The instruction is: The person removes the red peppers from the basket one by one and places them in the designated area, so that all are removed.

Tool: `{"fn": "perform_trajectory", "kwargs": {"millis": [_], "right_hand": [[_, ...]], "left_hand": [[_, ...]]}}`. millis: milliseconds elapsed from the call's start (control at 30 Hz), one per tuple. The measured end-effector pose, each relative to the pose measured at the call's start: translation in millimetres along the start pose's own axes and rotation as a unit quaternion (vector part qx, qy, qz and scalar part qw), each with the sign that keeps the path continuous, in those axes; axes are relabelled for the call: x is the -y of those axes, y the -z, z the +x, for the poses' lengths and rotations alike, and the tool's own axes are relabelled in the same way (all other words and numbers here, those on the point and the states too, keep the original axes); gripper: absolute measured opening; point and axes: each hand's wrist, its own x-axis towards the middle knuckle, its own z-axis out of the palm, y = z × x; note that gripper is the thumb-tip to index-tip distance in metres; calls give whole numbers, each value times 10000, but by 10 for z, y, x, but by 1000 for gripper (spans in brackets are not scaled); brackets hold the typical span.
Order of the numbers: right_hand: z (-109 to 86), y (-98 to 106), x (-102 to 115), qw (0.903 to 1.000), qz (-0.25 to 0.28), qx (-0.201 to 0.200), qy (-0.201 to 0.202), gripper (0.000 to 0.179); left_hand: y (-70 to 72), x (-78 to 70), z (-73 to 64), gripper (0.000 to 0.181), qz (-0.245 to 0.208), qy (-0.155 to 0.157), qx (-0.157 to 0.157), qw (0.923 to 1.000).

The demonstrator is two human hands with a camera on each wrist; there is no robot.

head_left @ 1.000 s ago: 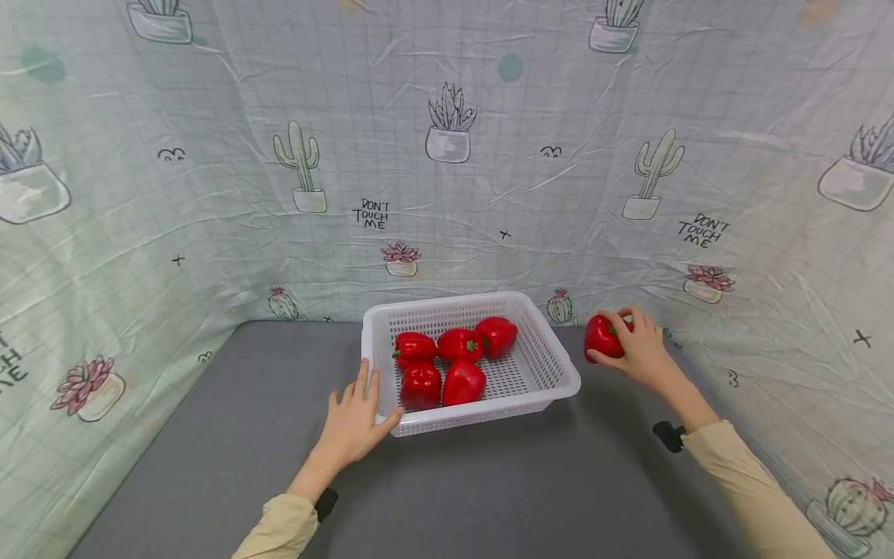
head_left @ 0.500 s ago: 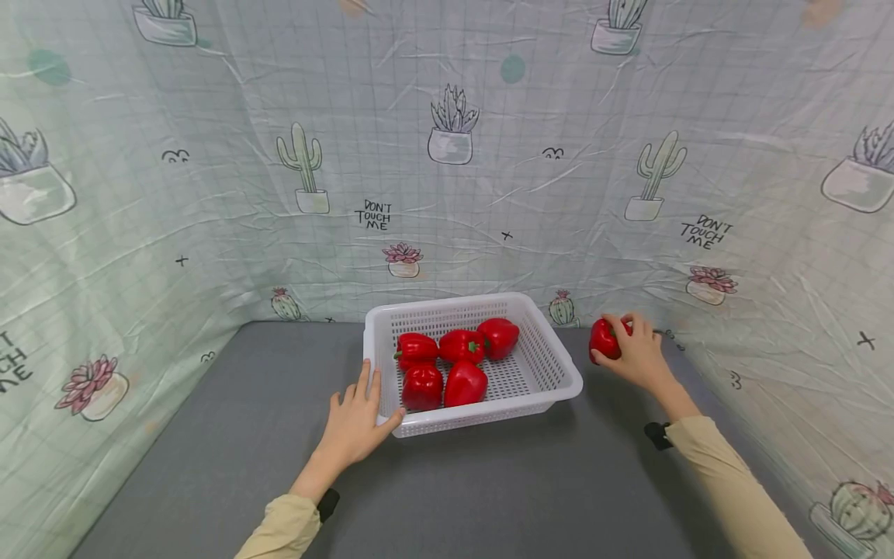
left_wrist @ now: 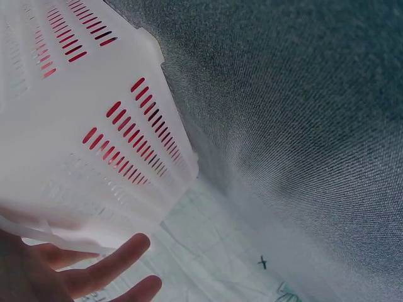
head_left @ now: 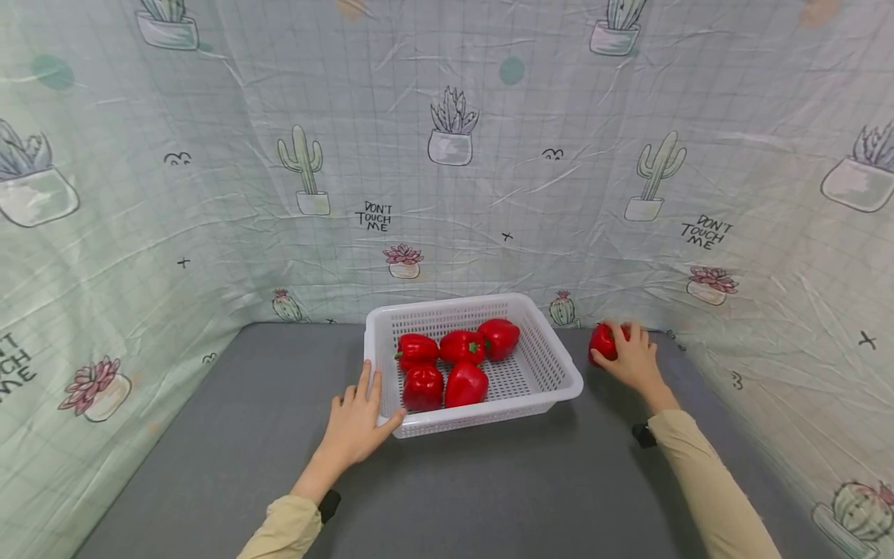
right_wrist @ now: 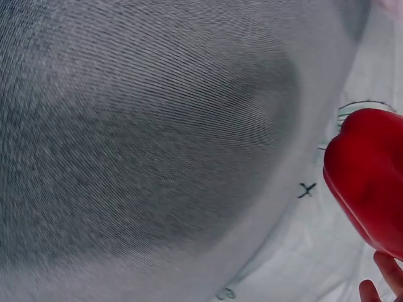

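My right hand [head_left: 635, 358] grips a red bell pepper [head_left: 601, 342] from above, to the right of a white plastic basket [head_left: 469, 418]. The right wrist view shows that bell pepper [right_wrist: 371, 179] large, with fingertips [right_wrist: 389, 272] at its lower edge. At the basket's near left corner lies my left hand [head_left: 354, 425], its fingers spread and fairly straight along the rim. In the left wrist view, fingers [left_wrist: 110, 267] stick out past the basket's slotted wall [left_wrist: 75, 119]. Several red bell peppers [head_left: 466, 384] lie in the basket's left and middle part.
A grey cloth-covered table [head_left: 489, 497] carries the basket. Behind it and on both sides hangs a pale curtain [head_left: 447, 225] printed with potted cacti, close to the basket's back edge and to my right hand.
My right hand, still gripping the bell pepper, has moved slightly down, and its forearm has swung left. The left hand and the basket hold their places.
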Motion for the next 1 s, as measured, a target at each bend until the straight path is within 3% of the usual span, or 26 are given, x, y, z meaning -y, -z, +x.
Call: {"fn": "perform_trajectory", "kwargs": {"millis": [467,1000], "right_hand": [[-15,-177,-51,9973,-305,615,-267,58],[-3,-182,-44,9949,-254,970,-82,67]], "left_hand": [[-8,-4,2,78,-63,52,5,10000],[-12,2,5,79,-63,42,-2,10000]]}}
